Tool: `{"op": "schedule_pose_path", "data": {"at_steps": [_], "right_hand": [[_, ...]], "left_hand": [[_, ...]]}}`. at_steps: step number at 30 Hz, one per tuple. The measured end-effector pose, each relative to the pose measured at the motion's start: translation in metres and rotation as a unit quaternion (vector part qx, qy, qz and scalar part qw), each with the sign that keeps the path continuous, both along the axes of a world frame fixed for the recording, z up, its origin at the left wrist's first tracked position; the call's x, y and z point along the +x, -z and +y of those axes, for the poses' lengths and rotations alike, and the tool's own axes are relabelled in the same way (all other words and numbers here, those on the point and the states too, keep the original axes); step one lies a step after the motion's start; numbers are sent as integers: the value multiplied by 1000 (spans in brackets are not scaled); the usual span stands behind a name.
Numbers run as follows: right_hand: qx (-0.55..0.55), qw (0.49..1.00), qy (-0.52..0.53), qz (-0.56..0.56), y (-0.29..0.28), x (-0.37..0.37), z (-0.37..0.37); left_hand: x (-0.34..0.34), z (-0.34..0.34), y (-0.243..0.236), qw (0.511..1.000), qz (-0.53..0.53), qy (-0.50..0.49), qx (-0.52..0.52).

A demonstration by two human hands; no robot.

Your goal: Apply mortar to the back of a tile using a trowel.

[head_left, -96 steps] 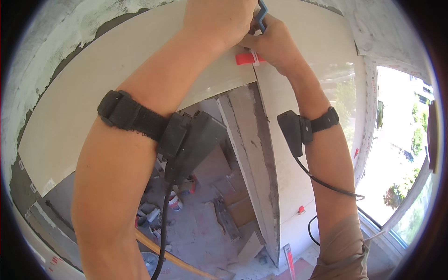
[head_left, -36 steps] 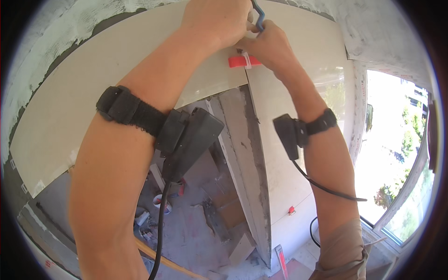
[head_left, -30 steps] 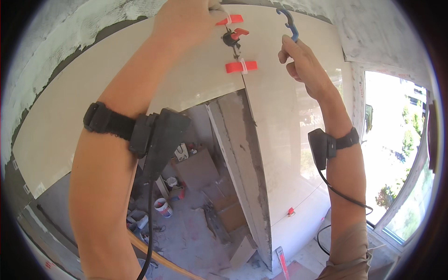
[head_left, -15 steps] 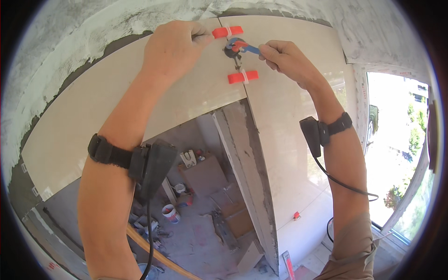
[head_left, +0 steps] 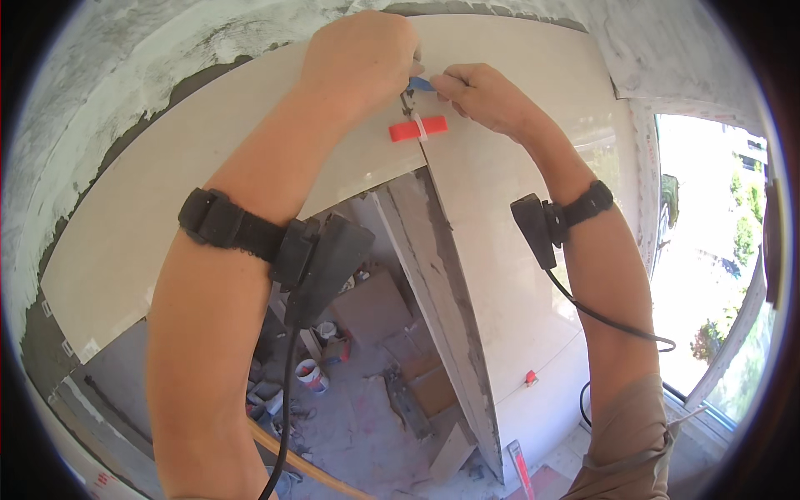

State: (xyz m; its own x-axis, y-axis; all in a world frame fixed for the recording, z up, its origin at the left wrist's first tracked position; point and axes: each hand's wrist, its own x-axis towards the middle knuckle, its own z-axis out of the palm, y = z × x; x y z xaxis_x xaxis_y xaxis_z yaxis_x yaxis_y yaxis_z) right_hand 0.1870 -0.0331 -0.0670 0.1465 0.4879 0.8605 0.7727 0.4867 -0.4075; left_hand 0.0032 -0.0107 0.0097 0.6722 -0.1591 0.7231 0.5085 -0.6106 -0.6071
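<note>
My right hand (head_left: 483,97) pinches the end of a blue handle (head_left: 422,84) at the seam between two large cream wall tiles. The handle's other end goes behind my left hand (head_left: 360,60), which is closed at the seam; its fingertips are mostly hidden, and I cannot make out what they hold. Just below both hands, a red levelling wedge (head_left: 407,129) sits across the joint through a pale clip. The left tile (head_left: 242,150) spans above a doorway, and the right tile (head_left: 500,217) runs down beside it.
Through the doorway, a white bucket (head_left: 312,377), boards and debris lie on the floor. A raw wall edge (head_left: 442,275) borders the opening. At right is a bright window (head_left: 708,250); lower down, a small red piece (head_left: 531,378) sits at a tile joint. Black cables hang from both forearms.
My left hand has moved right and up, now covering the upper red wedge and the black round piece. My right hand has shifted slightly left, still on the blue handle. The view has shifted slightly.
</note>
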Motion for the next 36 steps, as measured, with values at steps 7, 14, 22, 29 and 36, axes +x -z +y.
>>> {"op": "schedule_pose_path", "data": {"at_steps": [7, 14, 22, 29, 36], "right_hand": [[51, 999, 18, -6, 14, -9, 0], [59, 995, -31, 74, 27, -24, 3], [231, 971, -18, -59, 40, -8, 45], [11, 956, -193, 219, 35, -43, 30], [76, 961, -192, 183, 38, -44, 51]], "left_hand": [[8, -4, -1, 986, 58, -83, 136], [12, 7, 3, 994, 14, -17, 104], [15, 10, 6, 989, -16, 24, 143], [15, 16, 5, 991, -36, 7, 132], [18, 9, 6, 993, -36, 5, 108]]}}
